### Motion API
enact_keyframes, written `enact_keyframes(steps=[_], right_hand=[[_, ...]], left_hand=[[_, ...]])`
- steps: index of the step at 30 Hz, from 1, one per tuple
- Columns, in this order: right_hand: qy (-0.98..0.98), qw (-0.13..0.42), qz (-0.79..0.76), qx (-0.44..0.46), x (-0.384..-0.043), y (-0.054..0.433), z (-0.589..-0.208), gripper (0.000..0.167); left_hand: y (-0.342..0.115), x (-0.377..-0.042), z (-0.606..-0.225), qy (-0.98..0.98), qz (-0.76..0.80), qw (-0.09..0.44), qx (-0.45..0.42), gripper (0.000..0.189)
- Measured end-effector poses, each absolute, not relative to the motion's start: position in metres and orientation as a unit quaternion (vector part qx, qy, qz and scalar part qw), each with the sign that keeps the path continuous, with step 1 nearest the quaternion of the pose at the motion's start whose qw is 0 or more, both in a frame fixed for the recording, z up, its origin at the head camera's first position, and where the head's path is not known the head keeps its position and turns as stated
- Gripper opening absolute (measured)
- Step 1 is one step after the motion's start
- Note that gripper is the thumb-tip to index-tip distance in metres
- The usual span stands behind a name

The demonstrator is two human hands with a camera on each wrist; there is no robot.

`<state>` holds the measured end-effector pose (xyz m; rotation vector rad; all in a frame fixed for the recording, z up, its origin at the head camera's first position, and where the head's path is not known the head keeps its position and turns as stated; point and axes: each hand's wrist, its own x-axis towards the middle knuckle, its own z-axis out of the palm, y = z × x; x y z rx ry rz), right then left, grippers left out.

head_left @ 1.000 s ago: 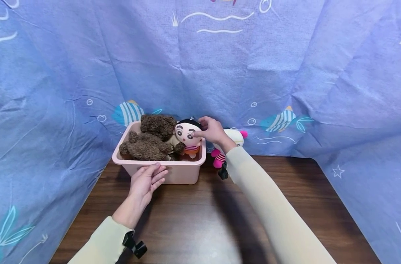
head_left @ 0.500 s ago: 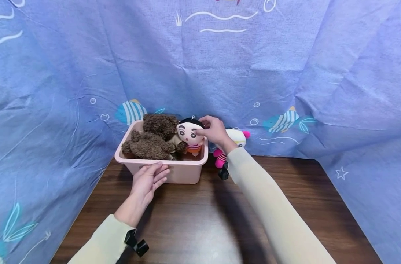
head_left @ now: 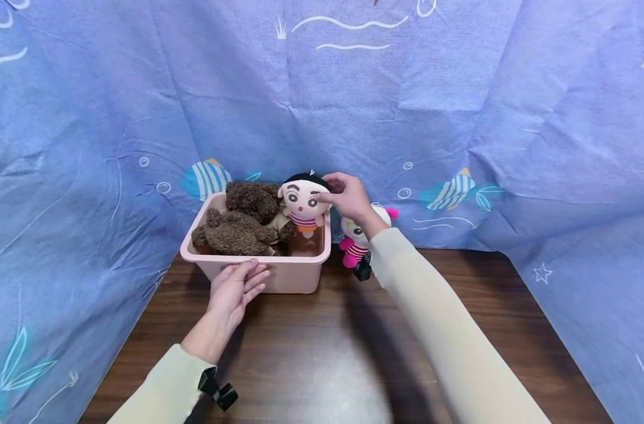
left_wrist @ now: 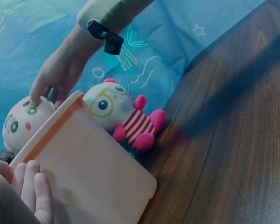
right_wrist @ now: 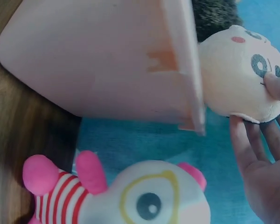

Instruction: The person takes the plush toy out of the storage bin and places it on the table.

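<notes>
A pink plastic bin (head_left: 295, 278) stands on the table, holding brown plush bears (head_left: 234, 234). My left hand (head_left: 232, 294) holds its front rim, thumb at the edge and fingers along the outer wall (left_wrist: 98, 177). My right hand (head_left: 349, 199) grips the head of a plush doll (head_left: 302, 203) with black hair and a striped top. The doll is upright over the bin's right end, its feet below rim level. In the right wrist view, the thumb presses on the doll's face (right_wrist: 228, 74) and the fingers reach behind its head.
A white and pink plush toy (head_left: 354, 238) with yellow glasses and a striped body leans beside the bin's right wall, partly behind my right wrist. Blue printed cloth (head_left: 343, 135) hangs behind and at both sides of the brown wooden table (head_left: 301, 353).
My right hand has risen a little, lifting the doll higher in the bin. The left hand stays on the rim. More of the white and pink toy's face shows now.
</notes>
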<state>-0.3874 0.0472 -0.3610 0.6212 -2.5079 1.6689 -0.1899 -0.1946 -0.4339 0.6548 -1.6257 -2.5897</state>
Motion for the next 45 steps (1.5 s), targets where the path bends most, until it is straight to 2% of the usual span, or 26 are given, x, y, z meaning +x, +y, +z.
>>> enact_keyframes(steps=[12, 22, 37, 45], right_hand=[[-0.76, 0.048, 0.618, 0.195, -0.381, 0.069, -0.334, 0.042], [-0.745, 0.055, 0.634, 0.199, -0.37, 0.105, -0.312, 0.04], [-0.743, 0.095, 0.64, 0.171, -0.356, 0.196, -0.29, 0.037], [-0.735, 0.081, 0.661, 0.127, -0.342, 0.255, -0.3, 0.032]], left_hand=[[-0.194, -0.187, -0.436, -0.518, -0.829, 0.007, 0.21, 0.021], [-0.196, -0.187, -0.435, -0.513, -0.832, 0.007, 0.212, 0.017], [-0.196, -0.189, -0.434, -0.517, -0.83, -0.005, 0.21, 0.02], [-0.196, -0.188, -0.432, -0.52, -0.829, -0.011, 0.205, 0.022]])
